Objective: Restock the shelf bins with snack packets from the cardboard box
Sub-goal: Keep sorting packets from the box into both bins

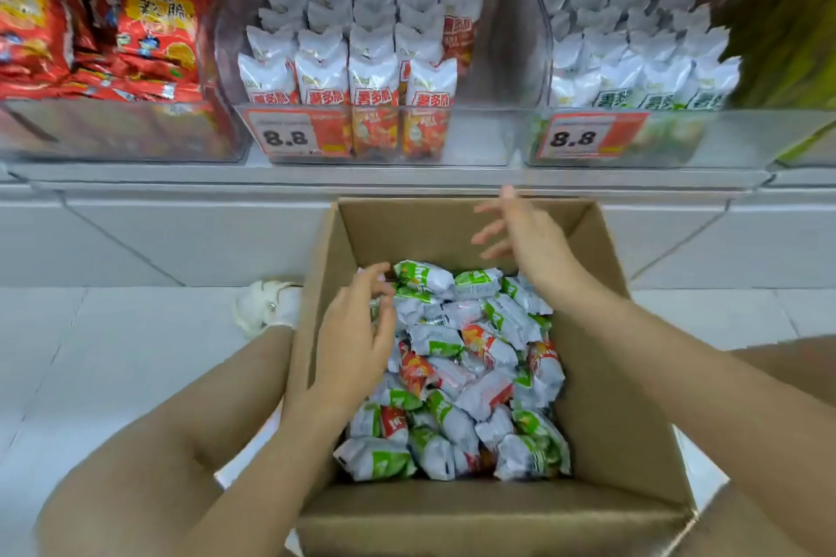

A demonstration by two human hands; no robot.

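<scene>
Packets (pixel 457 369): lying loose in a jumbled heap on the floor of the box, green-marked and red-marked kinds mixed together, none of them held by either hand.
Box (pixel 601 384): sitting open on the pale floor below the shelf, at 6 o'clock from the bins, between the person's legs.
Left hand (pixel 357 339): reaching into the box at 9 o'clock of the heap, fingers loosely curled over the nearest packets and gripping nothing; it may be brushing one, but blur is hiding the fingertips.
Right hand (pixel 520 231): hovering above the far end of the heap at 12 o'clock, fingers spread and relaxed, holding nothing.
Middle bin (pixel 475 136): showing red-marked packets standing upright in rows, with an open gap running down its 3 o'clock side.
Right bin (pixel 705 136): looking nearly full of green-marked packets, also upright.
Weight: judging by the puffed shapes, each packet is looking very light, so several could go in one grab.
Feel: the film is looking glossy and likely slippery; the air cushion gives, and hard squeezing is risking crushed contents.
Where to hold: pinching across the puffed middle, or by the crimped end seam, is looking safest; taking a top packet is avoiding a dig through the heap.
Sorting: colours need matching to their bins before lifting.
</scene>
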